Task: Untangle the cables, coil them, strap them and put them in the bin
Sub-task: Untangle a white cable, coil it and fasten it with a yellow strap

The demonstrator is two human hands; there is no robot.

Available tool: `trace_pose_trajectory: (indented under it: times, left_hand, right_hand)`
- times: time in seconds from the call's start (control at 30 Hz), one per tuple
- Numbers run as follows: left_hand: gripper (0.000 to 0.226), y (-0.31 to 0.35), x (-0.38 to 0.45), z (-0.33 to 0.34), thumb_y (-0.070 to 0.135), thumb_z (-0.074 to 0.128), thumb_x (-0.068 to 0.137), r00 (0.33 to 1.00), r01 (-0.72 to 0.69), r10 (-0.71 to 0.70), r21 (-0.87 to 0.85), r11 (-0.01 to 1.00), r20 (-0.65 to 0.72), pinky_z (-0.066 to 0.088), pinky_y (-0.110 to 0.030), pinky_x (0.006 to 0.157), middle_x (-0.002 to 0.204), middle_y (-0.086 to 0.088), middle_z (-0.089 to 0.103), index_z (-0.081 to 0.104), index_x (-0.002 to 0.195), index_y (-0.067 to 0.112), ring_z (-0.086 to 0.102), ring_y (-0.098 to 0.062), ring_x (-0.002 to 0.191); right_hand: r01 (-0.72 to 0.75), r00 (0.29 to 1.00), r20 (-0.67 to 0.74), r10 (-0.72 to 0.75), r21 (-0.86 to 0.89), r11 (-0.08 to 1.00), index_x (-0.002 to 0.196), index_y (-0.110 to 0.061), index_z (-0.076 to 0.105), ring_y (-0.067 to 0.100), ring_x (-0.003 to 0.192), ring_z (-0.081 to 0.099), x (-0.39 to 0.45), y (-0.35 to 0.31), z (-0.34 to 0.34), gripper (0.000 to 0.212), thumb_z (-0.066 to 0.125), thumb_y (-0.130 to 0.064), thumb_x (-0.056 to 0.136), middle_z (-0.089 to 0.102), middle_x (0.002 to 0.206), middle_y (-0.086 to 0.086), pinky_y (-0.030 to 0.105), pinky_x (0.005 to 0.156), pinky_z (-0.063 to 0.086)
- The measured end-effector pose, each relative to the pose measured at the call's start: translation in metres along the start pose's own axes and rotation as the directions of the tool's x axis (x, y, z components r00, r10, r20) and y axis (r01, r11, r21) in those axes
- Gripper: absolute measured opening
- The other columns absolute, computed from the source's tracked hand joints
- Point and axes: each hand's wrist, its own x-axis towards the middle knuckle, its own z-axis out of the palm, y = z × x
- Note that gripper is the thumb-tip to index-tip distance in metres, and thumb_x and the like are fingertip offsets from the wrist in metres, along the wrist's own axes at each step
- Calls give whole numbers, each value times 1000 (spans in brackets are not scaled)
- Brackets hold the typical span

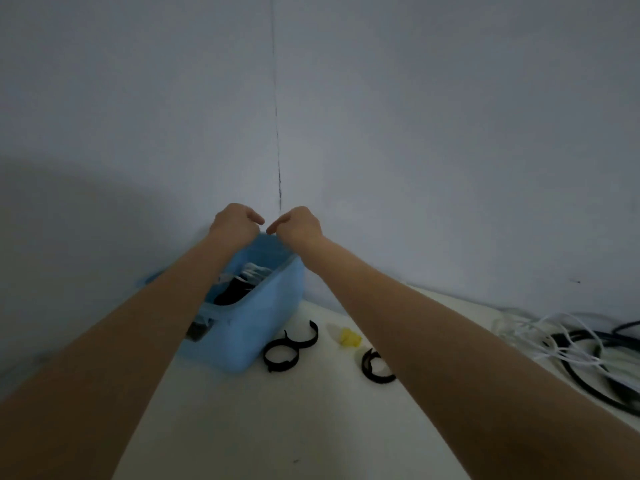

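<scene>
Blue bin (263, 327) sits under my left hand (232, 224) and right hand (300, 226), fingers curled, apparently empty; nudging its rim could tip it.

A plain indoor room: bare grey-white wall (415, 133) with a hairline crack, white table (311, 427).

Left hand (235, 221) and right hand (299, 225): fingers curled, above far rim of blue bin (249, 327), grip on anything cannot be told | bin: on white table (311, 427), holds black and white cables (242, 282) | black straps (289, 348): at 4 o'clock of bin | tangled cables (571, 351): 3 o'clock edge.
</scene>
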Motion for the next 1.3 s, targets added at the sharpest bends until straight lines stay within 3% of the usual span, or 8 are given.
trace_pose_trajectory:
  times: [0.2, 0.37, 0.67, 0.83, 1.0, 1.13, 1.2, 1.3]
  left_hand:
    - [36, 69, -39, 46, -12, 45, 81, 972, -130, 170, -228, 965, 164, 49, -30, 67, 57, -2, 63, 70, 74, 13, 58, -20, 59]
    - [31, 137, -104, 110, -8, 41, 88, 842, -228, 357, -332, 915, 405, 52, -28, 75, 96, -12, 67, 68, 90, 8, 62, -20, 90]
    - [25, 250, -209, 209, 3, 49, 88, 447, -509, 629, -398, 763, 635, 50, -28, 80, 103, -8, 68, 69, 95, 15, 65, -23, 89]
    - [25, 288, -262, 253, 6, 53, 90, 257, -634, 671, -402, 660, 696, 48, -28, 87, 115, -12, 65, 66, 111, 7, 61, -26, 105]
    - [34, 288, -301, 274, 22, 62, 88, 93, -744, 623, -361, 562, 777, 46, -32, 93, 119, -7, 61, 60, 119, 8, 57, -24, 110]
    - [34, 286, -319, 280, 29, 66, 87, 74, -776, 619, -345, 528, 782, 47, -31, 85, 113, -9, 65, 65, 114, 9, 60, -25, 103]
    - [32, 284, -320, 284, 26, 67, 85, 94, -809, 625, -307, 501, 775, 47, -27, 83, 114, -7, 65, 67, 113, 11, 60, -24, 104]
    - [28, 282, -327, 286, 20, 62, 87, 140, -850, 622, -229, 475, 771, 42, -24, 81, 117, -8, 61, 66, 114, 10, 58, -25, 107]
  right_hand:
    - [46, 988, 152, -19, -175, 983, 118, 2, 61, 19, 90, 45, -55, 31, -70, 31, 53, -4, 89, 60, 114, 19, 13, 59, 34]
    - [-214, 955, 177, 237, -142, 967, 102, -3, 66, 19, 94, 57, -133, 97, -181, 18, 53, -6, 91, 63, 108, 12, 31, 88, 49]
    - [-528, 847, -133, 514, -101, 843, 96, 1, 65, 22, 78, 57, -264, 174, -329, 16, 50, 1, 91, 62, 94, 14, 28, 76, 50]
    - [-639, 745, -150, 651, -442, 630, 95, -5, 62, 18, 71, 58, -318, 214, -360, 11, 55, -10, 89, 61, 82, 9, 22, 63, 50]
    - [-466, 733, 9, 681, -722, 511, 110, -20, 67, 20, 92, 59, -346, 237, -357, 35, 70, -38, 80, 59, 107, 4, 30, 83, 50]
    - [-352, 799, -61, 598, -853, 384, 114, -10, 66, 23, 102, 58, -356, 247, -347, 34, 64, -30, 86, 56, 110, 8, 23, 80, 46]
    - [-397, 800, -110, 590, -835, 382, 111, -3, 65, 17, 71, 65, -362, 252, -345, 31, 64, -22, 86, 65, 107, 15, 17, 54, 48]
    - [-456, 774, -123, 622, -789, 411, 99, 1, 64, 8, 37, 56, -374, 259, -350, 22, 66, -17, 86, 70, 87, 11, 19, 45, 50]
